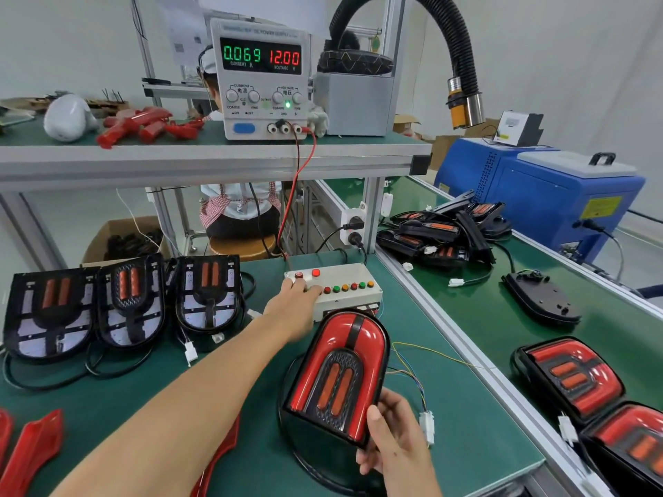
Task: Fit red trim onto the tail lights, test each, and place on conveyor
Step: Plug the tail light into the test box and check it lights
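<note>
My right hand grips the lamp at its near lower corner, thumb on the face, fingers curled behind. Trim fitted; lamp propped upright on the mat, rounded end away, long axis near-to-far. Left hand, fingers straight, presses the test box. Testing step, I judge. Next: check lighting, unplug, move right to conveyor.

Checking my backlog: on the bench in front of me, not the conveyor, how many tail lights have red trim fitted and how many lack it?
Tail lights without trim: 3
Tail light with red trim: 1
Total: 4
</note>
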Demonstrator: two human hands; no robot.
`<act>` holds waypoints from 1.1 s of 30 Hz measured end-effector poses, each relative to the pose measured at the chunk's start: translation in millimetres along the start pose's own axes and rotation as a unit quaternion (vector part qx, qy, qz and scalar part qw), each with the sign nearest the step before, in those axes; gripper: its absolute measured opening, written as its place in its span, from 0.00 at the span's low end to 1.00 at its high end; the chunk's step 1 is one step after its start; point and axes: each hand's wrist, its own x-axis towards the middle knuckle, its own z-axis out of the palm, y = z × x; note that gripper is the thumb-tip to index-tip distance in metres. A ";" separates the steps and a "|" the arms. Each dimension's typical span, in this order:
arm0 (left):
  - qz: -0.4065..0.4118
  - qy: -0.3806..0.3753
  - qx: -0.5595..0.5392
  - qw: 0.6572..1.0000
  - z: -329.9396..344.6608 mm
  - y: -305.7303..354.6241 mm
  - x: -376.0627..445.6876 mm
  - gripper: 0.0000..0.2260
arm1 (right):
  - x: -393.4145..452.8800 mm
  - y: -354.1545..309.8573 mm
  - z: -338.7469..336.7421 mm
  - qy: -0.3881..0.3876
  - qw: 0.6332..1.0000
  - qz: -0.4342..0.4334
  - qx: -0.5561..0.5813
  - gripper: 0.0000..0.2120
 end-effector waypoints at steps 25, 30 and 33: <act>0.202 0.003 0.059 0.978 -11.5 30.8 32.6 0.28 | 3.5 2.5 -2.2 0.026 0.999 0.002 0.032 0.10; 0.211 -0.046 0.128 0.968 -2.5 44.5 56.8 0.24 | 5.5 6.1 -4.3 0.027 0.999 0.002 0.032 0.09; 0.208 -0.049 0.104 0.971 3.0 47.0 64.5 0.23 | 5.9 7.3 -4.8 0.029 0.999 0.004 0.038 0.09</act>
